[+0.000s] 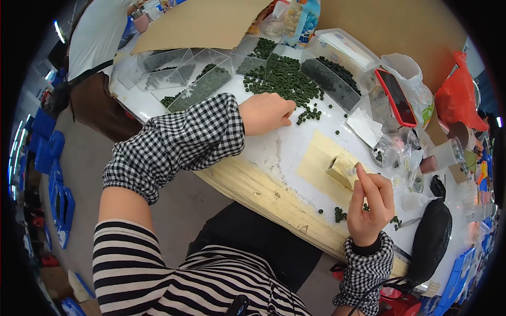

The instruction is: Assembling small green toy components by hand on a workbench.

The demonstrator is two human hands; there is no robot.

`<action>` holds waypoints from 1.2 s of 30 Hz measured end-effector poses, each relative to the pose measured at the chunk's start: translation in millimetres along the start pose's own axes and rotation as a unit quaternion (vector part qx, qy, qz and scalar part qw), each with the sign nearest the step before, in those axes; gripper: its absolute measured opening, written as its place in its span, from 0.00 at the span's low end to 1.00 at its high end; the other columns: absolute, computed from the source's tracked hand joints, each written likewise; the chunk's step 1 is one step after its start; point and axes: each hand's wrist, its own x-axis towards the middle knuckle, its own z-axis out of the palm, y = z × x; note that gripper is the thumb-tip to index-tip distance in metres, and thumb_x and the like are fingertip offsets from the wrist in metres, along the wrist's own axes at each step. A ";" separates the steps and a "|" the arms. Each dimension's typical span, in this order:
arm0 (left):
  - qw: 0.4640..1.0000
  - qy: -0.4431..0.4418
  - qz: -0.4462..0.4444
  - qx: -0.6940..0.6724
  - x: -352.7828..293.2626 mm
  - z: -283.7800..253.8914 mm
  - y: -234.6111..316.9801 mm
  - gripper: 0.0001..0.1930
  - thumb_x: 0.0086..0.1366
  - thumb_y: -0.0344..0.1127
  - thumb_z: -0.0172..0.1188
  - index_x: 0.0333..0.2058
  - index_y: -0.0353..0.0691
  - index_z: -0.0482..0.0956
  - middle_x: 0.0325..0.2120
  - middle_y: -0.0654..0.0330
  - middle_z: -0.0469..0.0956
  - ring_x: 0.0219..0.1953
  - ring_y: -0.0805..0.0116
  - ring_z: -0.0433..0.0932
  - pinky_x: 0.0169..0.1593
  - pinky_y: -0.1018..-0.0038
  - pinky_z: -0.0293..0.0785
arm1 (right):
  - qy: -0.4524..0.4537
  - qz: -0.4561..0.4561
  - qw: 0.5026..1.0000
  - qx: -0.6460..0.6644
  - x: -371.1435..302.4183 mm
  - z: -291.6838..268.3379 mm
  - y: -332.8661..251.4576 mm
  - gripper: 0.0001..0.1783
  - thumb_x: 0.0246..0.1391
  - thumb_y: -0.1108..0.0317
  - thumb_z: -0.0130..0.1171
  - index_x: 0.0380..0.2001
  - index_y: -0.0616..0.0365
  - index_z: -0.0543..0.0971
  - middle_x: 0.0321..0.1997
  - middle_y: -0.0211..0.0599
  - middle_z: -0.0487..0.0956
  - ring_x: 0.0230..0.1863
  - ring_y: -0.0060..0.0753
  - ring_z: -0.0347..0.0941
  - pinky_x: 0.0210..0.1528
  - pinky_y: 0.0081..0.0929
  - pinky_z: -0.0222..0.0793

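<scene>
My left hand (266, 114) is over the white table, its fingers curled and bent down at the near edge of a pile of small dark green round pieces (284, 79). Whatever lies between those fingertips is hidden. My right hand (372, 204) is closed in a pinch, fingertips up, beside a small open-ended cream block (342, 171). A tiny pale thing shows at its fingertips, too small to name. The block stands on a pale yellow patch (316, 158) on the table. A few loose green pieces (340, 214) lie left of my right hand.
Clear plastic bins (205, 87) with green pieces stand along the back, below a cardboard sheet (203, 23). To the right are a phone in a red case (396, 99), a white paper (365, 127), plastic bags (408, 79) and a black pouch (431, 239).
</scene>
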 end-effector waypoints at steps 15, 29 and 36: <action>0.994 -0.082 -0.012 -0.070 8.0 -38.5 -17.1 0.12 0.58 0.37 0.65 0.32 0.31 0.79 0.16 0.56 0.73 0.20 0.66 0.72 0.26 0.69 0.67 | -0.004 0.010 1.000 -0.023 24.2 -22.6 4.6 0.20 0.45 0.84 0.61 0.44 0.61 0.82 0.30 0.37 0.75 0.27 0.28 0.70 0.29 0.20 0.66; 0.995 0.068 0.018 -0.076 28.0 -14.8 -14.6 0.08 0.55 0.30 0.66 0.29 0.33 0.76 0.13 0.63 0.61 0.17 0.72 0.61 0.23 0.71 0.58 | 0.004 0.003 1.000 -0.024 17.1 -14.8 20.9 0.19 0.44 0.84 0.63 0.42 0.61 0.83 0.28 0.37 0.75 0.25 0.27 0.69 0.27 0.21 0.65; 0.482 0.075 -0.192 -0.852 -24.1 0.7 31.2 0.10 0.70 0.27 0.46 0.48 0.34 0.66 0.26 0.68 0.62 0.22 0.81 0.57 0.23 0.83 0.56 | 0.009 0.001 0.999 -0.034 17.3 -15.1 23.2 0.19 0.44 0.84 0.63 0.42 0.62 0.83 0.29 0.37 0.75 0.26 0.28 0.70 0.28 0.21 0.66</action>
